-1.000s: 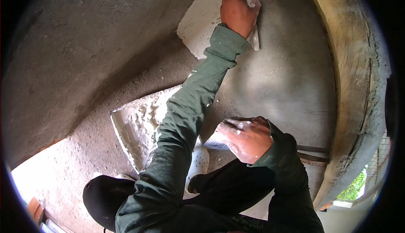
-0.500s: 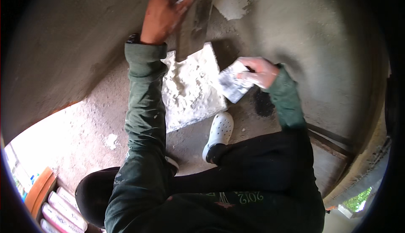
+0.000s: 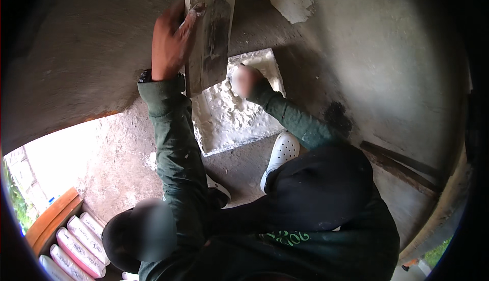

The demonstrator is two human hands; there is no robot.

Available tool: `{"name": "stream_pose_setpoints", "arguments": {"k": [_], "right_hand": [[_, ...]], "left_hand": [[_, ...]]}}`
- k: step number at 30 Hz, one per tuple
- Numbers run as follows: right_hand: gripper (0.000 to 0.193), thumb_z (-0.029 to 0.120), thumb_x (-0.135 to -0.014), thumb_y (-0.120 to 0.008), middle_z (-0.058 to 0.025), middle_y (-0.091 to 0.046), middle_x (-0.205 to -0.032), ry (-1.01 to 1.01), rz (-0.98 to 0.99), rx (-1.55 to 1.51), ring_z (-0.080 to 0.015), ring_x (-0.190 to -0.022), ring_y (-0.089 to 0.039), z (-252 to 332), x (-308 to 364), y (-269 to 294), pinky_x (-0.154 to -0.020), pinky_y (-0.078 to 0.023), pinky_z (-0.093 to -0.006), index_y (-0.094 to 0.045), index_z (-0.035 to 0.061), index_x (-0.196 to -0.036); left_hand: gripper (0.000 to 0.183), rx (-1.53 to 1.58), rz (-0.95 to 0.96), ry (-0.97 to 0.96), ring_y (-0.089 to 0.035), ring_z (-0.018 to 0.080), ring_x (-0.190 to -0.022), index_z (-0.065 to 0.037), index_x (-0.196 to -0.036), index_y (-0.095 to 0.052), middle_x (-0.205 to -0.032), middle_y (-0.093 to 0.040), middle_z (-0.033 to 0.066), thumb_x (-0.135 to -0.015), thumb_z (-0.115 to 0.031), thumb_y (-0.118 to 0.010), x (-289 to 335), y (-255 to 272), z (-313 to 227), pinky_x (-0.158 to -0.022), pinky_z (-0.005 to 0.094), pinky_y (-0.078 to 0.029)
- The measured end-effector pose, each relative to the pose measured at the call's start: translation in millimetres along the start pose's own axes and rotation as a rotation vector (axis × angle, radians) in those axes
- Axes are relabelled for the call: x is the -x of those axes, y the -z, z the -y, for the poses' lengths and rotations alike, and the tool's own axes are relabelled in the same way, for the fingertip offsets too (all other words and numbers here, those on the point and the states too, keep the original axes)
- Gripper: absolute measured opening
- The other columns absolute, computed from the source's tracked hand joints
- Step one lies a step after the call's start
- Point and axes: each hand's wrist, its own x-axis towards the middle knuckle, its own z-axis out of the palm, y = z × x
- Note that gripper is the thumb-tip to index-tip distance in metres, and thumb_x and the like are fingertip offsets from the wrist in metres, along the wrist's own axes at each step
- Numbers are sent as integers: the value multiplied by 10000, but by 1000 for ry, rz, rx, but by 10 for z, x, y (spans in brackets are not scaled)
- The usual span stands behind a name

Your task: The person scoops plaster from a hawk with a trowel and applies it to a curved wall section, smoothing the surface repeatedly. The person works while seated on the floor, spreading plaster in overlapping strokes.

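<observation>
My left hand (image 3: 170, 47) grips the edge of a long flat board (image 3: 213, 31), with the thumb on its smeared grey face. The board's lower end hangs over a square slab (image 3: 277, 69) covered with lumpy white paste (image 3: 237, 120). My right hand (image 3: 247, 81) is closed and blurred, low over the paste beside that end. A flat square scraper showed in its fingers a moment ago; hand and blur hide it now.
A white clog (image 3: 285, 151) on my foot stands just below the slab. Grey walls (image 3: 397, 67) curve around me. A wooden strip (image 3: 400, 166) lies at the right. White and pink packages (image 3: 79, 250) sit beside an orange-brown wooden edge (image 3: 53, 220) at lower left.
My right hand has moved left and in over the paste from the slab's right side. My left hand and the long board have shifted left and slightly down.
</observation>
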Motion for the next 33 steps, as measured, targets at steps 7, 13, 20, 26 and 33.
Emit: {"name": "stream_pose_setpoints", "arguments": {"k": [7,13,20,26,33], "right_hand": [[456,212,-887,-621,-282,-683,-1101,-110,-46,-137,-426,-1051,-657,-28,114,-242,-900,-534,-485,-589,-15,-1281],[480,244,-890,-670,-257,-678,-1174,-184,-37,-271,-378,-1132,-639,-192,107,-458,-973,-504,-433,-597,-46,-1266],[349,203,-923,-672,-101,-706,-958,-357,321,-649,-191,-835,-660,-240,48,-437,-719,-544,-334,-647,-11,-1197],[233,25,-956,-608,-74,-709,-991,-404,202,-1305,-148,-771,-687,-607,358,149,-590,-570,-279,-659,14,-1184],[256,46,-1016,-544,-126,-681,-1143,28,-26,-1340,-280,-1024,-705,203,549,1598,-888,-608,-389,-576,-31,-1258]], "left_hand": [[341,11,-23,11,-656,374,-820,21,-1147,-665,-950,-690,240,-1003,-276,-580,78,87,176,-757,398,-505],[509,23,55,109,-616,155,-877,43,-1244,-642,-1048,-720,135,-1012,-405,-582,115,116,244,-758,321,-505],[507,13,114,196,-617,169,-976,37,-1269,-632,-1092,-717,157,-1009,-394,-573,235,205,493,-857,336,-499],[379,147,97,260,-624,194,-942,33,-1221,-642,-1056,-710,178,-1013,-252,-503,345,87,554,-874,343,-483],[408,307,204,410,-581,198,-1168,31,-1307,-609,-1301,-643,123,-1024,-199,-425,446,-123,755,-1015,329,-438]]}}
